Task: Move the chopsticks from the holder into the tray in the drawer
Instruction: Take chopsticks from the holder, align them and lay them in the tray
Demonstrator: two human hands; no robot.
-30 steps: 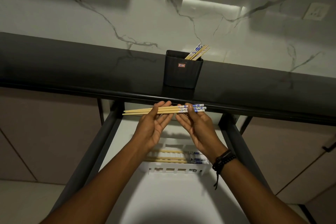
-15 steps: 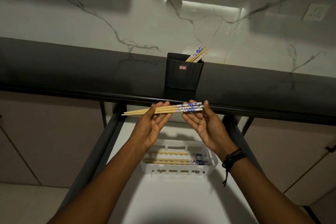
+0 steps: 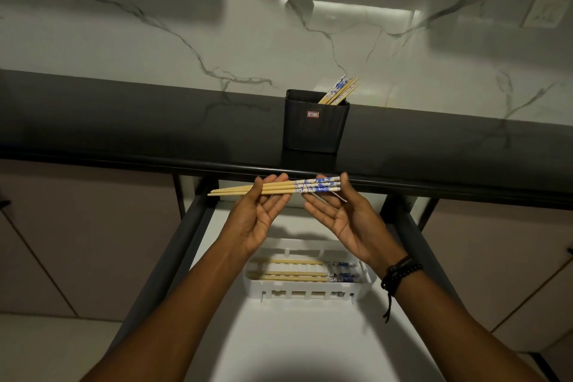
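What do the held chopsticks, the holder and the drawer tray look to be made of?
Held chopsticks: pale wood or bamboo, matte, blue-and-white patterned tops. Holder: dark, likely ribbed plastic with faint sheen. Tray: white slotted moulded plastic, probably.

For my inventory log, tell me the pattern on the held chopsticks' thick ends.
Blue print on white on the chopsticks; seen best in the head view.
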